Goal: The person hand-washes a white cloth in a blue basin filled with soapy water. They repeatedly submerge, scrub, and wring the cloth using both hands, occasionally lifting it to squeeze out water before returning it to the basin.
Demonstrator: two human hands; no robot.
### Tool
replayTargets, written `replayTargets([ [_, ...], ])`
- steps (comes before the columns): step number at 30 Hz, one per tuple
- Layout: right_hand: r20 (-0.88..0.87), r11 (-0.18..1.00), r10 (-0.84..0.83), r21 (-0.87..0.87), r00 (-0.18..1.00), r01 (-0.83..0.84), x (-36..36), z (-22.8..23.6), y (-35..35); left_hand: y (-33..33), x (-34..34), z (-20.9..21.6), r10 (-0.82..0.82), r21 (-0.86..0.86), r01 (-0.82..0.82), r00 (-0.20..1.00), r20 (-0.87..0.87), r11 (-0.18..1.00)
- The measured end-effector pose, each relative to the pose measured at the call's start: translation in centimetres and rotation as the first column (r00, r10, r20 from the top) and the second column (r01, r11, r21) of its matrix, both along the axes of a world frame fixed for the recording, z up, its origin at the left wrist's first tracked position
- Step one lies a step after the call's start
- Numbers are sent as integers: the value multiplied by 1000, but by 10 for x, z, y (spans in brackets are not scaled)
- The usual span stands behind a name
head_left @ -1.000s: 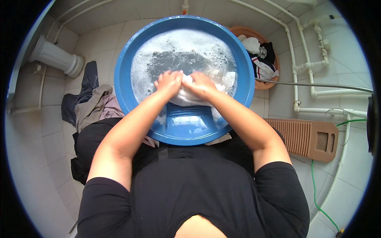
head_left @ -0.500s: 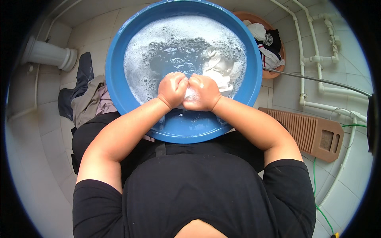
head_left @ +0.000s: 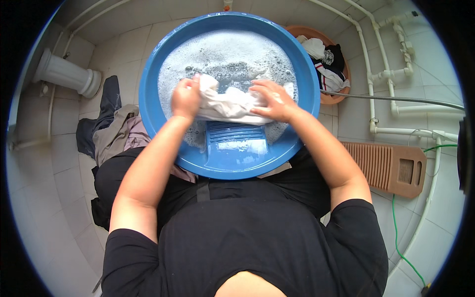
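A wet white garment [head_left: 228, 105] stretches between my two hands above soapy water in a round blue basin [head_left: 150, 106]. My left hand [head_left: 186, 98] is closed around its left end, slightly blurred by motion. On its right part lies my right hand [head_left: 275, 100], fingers curled over the cloth with the thumb beneath or behind. The garment's lower edge hangs over the ridged blue washboard [head_left: 236, 141] built into the basin's near side. White suds [head_left: 217, 47] cover much of the water, and part of the cloth on the right sits among them.
A brown washboard [head_left: 383, 166] lies on the tiles at the right. Behind it are white pipes [head_left: 366, 64] and a grey hose [head_left: 396, 99]. An orange basin [head_left: 341, 96] holds clothes at the far right. Dark and beige clothes [head_left: 111, 131] lie left, near a white pedestal [head_left: 69, 74].
My hands have moved apart from being pressed together at the near side. The white garment is now lifted and spread between them, and the built-in washboard shows more.
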State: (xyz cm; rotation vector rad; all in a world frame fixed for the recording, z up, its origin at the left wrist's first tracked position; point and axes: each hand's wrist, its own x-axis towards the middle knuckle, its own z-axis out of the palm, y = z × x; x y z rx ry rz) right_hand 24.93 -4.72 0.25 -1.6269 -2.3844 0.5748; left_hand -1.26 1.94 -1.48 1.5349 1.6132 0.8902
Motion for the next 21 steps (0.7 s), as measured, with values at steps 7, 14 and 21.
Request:
replayTargets([
  [7,405,995,21,-96,914,20,24,-4,8,32,-33,-7,177,14,-200,829,-531,980],
  [14,420,869,-323,-224,848,442,-14,-31,51,12,19,-10,-631,-75,717,552,-545,693],
  [21,492,784,-287,-373,822,497,19,-71,66,35,15,-8,-504,-445,316,761,-409,838],
])
